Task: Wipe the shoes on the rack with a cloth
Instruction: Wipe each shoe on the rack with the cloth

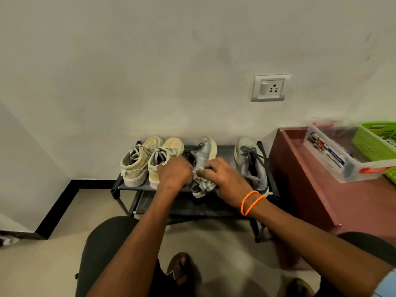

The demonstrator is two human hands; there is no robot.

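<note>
On top of the black rack [137, 186], 4 shoes in a row, left hand [174, 173] closed around the grey shoe [203, 154] in the middle, right hand [227, 179] pressing a striped cloth [201, 185] on its heel, 2 tan shoes [147, 161] just beside, another grey shoe [251, 163] at the right end.

A low black rack [120, 187] stands on the pale floor [42, 273] against the wall. On its top shelf, two beige sneakers [150, 161] sit left of the fingers [203, 174], one grey shoe [203, 155] just beyond them, another grey shoe [250, 163] to their right.
</note>
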